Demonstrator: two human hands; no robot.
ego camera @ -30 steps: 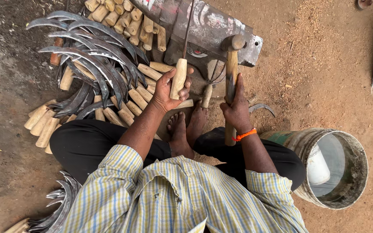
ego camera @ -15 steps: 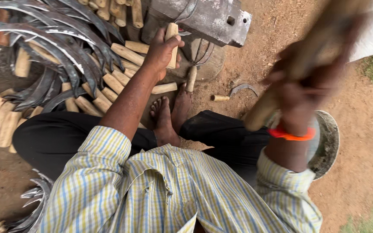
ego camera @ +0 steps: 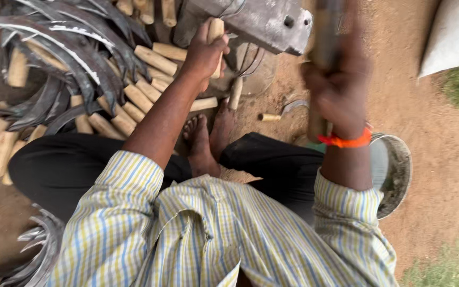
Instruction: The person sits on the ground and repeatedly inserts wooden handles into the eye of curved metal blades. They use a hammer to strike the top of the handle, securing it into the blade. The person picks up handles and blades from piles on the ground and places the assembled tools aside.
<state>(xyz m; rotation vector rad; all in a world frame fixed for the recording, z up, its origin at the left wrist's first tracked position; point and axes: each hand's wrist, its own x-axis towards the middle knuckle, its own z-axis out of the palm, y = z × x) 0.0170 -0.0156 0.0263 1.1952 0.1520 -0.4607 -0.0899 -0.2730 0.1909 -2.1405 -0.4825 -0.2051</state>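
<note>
My left hand (ego camera: 204, 52) grips a short wooden handle (ego camera: 216, 33) and holds it against the grey metal anvil block (ego camera: 264, 21) in front of me. My right hand (ego camera: 336, 90) is raised and blurred, closed around the wooden shaft of a hammer (ego camera: 322, 48) whose head is out of frame. An orange band (ego camera: 345, 141) circles that wrist. I sit cross-legged on the ground with my bare feet (ego camera: 208, 138) just below the anvil.
A heap of curved sickle blades with wooden handles (ego camera: 75, 64) lies at left, and more blades (ego camera: 38, 244) by my left side. A metal bucket (ego camera: 394, 170) stands at right. A white sack (ego camera: 452, 37) sits at upper right. A loose blade (ego camera: 293, 106) lies on the dirt.
My right hand has swung the hammer up from the anvil toward the camera. My left hand has kept the wooden handle against the anvil. The view has shifted closer.
</note>
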